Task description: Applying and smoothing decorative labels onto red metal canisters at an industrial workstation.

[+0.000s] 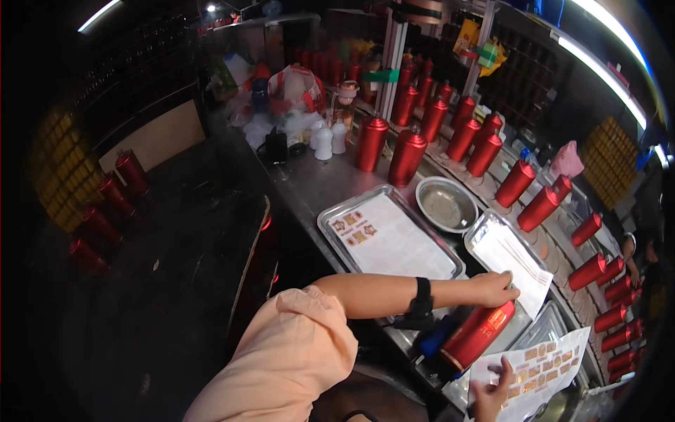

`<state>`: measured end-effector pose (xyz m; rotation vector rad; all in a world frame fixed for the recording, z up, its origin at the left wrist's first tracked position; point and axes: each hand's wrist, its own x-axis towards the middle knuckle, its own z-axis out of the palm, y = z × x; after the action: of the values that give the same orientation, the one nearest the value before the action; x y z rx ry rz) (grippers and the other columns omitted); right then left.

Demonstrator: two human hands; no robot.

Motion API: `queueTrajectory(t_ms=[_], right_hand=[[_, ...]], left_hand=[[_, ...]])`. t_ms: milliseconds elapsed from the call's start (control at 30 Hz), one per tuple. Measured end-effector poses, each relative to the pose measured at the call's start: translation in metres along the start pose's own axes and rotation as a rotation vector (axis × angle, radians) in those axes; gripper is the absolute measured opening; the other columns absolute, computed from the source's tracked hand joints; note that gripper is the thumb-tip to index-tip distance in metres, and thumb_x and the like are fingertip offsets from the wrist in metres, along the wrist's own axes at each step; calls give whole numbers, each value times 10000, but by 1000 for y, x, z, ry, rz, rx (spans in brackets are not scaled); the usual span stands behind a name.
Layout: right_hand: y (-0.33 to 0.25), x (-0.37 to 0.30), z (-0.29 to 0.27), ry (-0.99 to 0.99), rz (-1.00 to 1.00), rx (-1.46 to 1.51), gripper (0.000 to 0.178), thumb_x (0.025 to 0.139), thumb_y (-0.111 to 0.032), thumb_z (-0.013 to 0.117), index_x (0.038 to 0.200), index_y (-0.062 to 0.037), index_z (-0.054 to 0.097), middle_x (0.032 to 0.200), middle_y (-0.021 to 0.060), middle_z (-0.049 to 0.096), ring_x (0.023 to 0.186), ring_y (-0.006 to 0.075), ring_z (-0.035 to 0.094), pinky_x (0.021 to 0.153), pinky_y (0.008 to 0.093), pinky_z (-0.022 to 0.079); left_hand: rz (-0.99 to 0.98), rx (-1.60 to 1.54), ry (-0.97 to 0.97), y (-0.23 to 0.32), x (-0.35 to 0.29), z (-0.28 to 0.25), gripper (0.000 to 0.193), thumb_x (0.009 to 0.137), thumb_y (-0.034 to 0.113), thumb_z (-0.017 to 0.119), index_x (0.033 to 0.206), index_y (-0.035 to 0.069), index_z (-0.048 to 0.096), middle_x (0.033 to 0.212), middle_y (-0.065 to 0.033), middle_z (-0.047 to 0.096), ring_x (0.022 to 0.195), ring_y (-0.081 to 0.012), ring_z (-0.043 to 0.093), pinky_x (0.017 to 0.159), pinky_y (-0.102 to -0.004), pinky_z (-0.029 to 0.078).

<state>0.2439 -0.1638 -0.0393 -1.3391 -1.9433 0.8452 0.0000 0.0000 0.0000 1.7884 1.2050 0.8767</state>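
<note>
Red bottle slants across the lower right of the frame, its top gripped in your left hand. At the centre, a large metal tray holds a white sheet with a few gold-red stickers at its left end. Right of it sits a metal bowl, contents unclear, then a smaller tray with white paper. Your right hand, below the bottle, has its fingers spread over a sticker sheet; you can't tell whether it grips it.

Factory workshop: red bottles lining conveyor, metal workbench
</note>
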Motion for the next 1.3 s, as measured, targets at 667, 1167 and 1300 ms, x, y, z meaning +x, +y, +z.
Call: queueTrajectory(t_ms=[667, 1167, 1300], right_hand=[[-138, 57, 41, 2, -840, -294, 1032, 674, -155, 900, 1519, -43, 319, 1339, 221, 518, 983, 286, 580, 689, 344, 482], [-179, 106, 117, -366, -587, -1, 1023, 647, -92, 762, 1561, -95, 300, 1257, 151, 582, 1015, 202, 563, 631, 259, 399], [-175, 108, 121, -393, -480, -32, 968, 671, -56, 698, 1558, -116, 314, 1230, 132, 582, 1027, 234, 555, 730, 321, 440]], left_hand=[[86, -364, 367, 101, -180, -162, 335, 862, 248, 745, 913, -67, 645, 806, -101, 659, 752, -129, 608, 679, -333, 504], [-645, 1201, 1835, 171, -728, -275, 326, 896, 312, 719, 1041, 21, 687, 943, -150, 691, 833, -276, 660, 747, -395, 504], [-1186, 1565, 1893, 113, -858, -268, 372, 825, 339, 756, 941, 0, 659, 924, -260, 652, 930, -441, 635, 814, -496, 504]])
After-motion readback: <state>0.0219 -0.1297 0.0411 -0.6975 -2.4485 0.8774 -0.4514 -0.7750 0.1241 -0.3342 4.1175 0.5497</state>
